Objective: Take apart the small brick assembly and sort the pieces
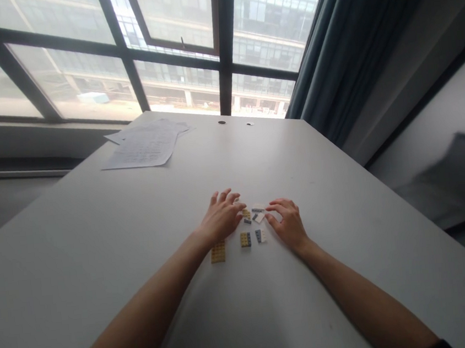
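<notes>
My left hand (222, 217) hovers or rests over the left side of a small group of toy building bricks, its fingers spread. Under its wrist lies a yellow studded plate (218, 252), partly covered. By its fingertips are small yellow bricks (245, 214) and a grey brick (247, 221). My right hand (288, 221) is at the group's right side, thumb and fingers apart, close to white and grey bricks (258, 216). Nearer to me sit a yellow-and-blue brick block (245, 239) and a blue-and-white pair (260, 236). Some pieces behind my left fingers are hidden.
The white table (139, 233) stretches out to a large window. Printed papers (146, 144) lie at its far left. Two round holes (222, 122) sit near the back edge. A dark curtain (339, 46) hangs at the right.
</notes>
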### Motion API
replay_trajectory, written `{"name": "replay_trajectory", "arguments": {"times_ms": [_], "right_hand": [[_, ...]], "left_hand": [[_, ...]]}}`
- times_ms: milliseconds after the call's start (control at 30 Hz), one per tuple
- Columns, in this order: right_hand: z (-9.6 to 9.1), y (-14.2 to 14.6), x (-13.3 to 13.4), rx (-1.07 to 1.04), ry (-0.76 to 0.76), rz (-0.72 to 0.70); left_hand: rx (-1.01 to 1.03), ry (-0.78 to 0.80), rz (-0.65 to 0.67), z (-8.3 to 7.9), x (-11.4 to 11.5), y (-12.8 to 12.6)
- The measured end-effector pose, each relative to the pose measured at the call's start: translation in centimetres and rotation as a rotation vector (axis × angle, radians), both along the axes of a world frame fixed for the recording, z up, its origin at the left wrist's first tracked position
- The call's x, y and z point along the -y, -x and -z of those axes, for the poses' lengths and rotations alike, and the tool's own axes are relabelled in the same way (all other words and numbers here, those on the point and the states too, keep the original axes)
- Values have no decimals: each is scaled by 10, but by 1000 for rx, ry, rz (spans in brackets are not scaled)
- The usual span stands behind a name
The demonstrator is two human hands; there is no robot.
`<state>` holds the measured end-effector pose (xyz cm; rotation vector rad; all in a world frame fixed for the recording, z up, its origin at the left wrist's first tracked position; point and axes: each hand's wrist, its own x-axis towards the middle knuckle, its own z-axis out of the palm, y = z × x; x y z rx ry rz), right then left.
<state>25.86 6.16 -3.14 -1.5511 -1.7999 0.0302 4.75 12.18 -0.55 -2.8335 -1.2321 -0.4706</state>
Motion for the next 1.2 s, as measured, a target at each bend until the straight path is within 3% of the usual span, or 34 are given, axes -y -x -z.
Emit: {"name": "replay_trajectory", "arguments": {"times_ms": [300, 567, 733, 1000, 1200], "right_hand": [[-2, 4, 0, -59, 18, -27], [-19, 27, 14, -457, 165, -305], [-24, 39, 23, -595, 241, -356], [-30, 39, 25, -581, 181, -321], [-32, 38, 24, -571, 150, -341]], "left_hand": [[59, -53, 43, 7, -3, -1], [308, -160, 26, -6, 48, 4], [418, -178, 30, -10, 62, 10], [718, -55, 76, -11, 55, 12], [645, 69, 135, -9, 56, 12]]}}
